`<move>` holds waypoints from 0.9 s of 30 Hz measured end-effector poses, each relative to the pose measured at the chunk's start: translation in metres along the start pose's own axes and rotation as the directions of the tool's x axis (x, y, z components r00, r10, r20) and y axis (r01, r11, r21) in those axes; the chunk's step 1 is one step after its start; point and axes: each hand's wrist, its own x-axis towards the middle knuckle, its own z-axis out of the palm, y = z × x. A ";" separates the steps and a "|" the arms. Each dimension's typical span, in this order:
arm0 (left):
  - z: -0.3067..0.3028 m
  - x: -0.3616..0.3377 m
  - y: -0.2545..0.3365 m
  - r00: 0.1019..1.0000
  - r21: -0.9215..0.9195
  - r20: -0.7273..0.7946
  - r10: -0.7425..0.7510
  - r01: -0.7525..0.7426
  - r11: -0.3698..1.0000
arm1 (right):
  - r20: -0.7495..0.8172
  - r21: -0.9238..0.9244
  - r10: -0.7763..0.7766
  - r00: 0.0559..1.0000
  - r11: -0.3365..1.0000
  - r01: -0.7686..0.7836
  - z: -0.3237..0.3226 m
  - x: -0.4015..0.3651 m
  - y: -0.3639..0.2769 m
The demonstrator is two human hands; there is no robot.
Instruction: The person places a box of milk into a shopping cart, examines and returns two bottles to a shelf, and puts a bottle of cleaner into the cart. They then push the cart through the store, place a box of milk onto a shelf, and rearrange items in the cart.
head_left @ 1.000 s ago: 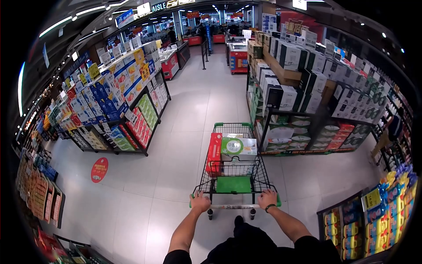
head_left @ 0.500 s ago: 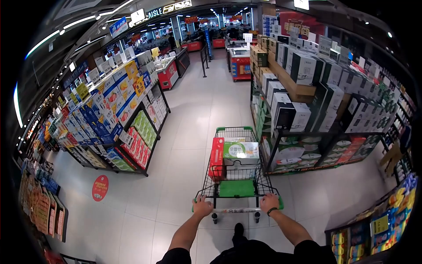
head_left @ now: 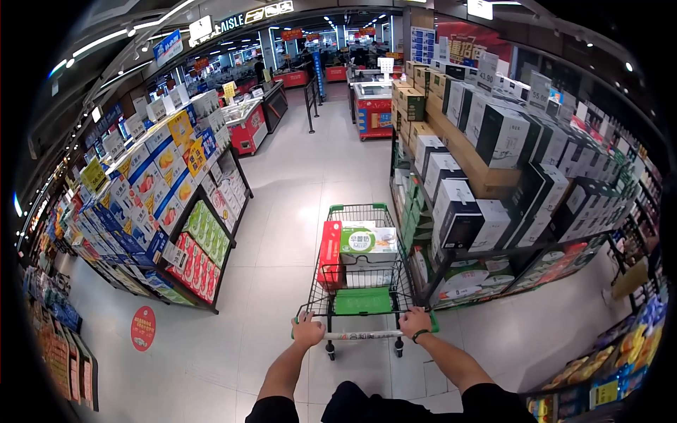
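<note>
In front of me is a shopping cart with dark wire sides and green trim. My left hand is wrapped round the left end of its handle. Near the other end, my right hand grips the same bar, with a dark band on the wrist. In the basket, a tall red box stands along the left side. Beside it lies a white and green carton. A green flap covers the near end of the basket.
Shelves of stacked boxed goods line the left. To the right, close to the cart, stands a display of white and dark boxes. Snack packs fill the lower right. Ahead are red counters and a dark barrier.
The cart and I have moved forward along the aisle, so the shelves on both sides look nearer. Both hands keep their hold on the handle.
</note>
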 end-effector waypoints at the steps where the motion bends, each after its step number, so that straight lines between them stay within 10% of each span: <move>1: -0.004 0.017 -0.004 1.000 -0.001 -0.007 0.003 -0.003 1.000 | 0.063 0.011 0.029 0.998 0.999 -0.030 0.004 0.018 0.000; 27: -0.070 0.456 -0.091 0.997 0.031 0.078 0.026 -0.028 0.999 | 0.069 0.076 0.175 0.982 0.981 -0.180 0.086 0.426 -0.014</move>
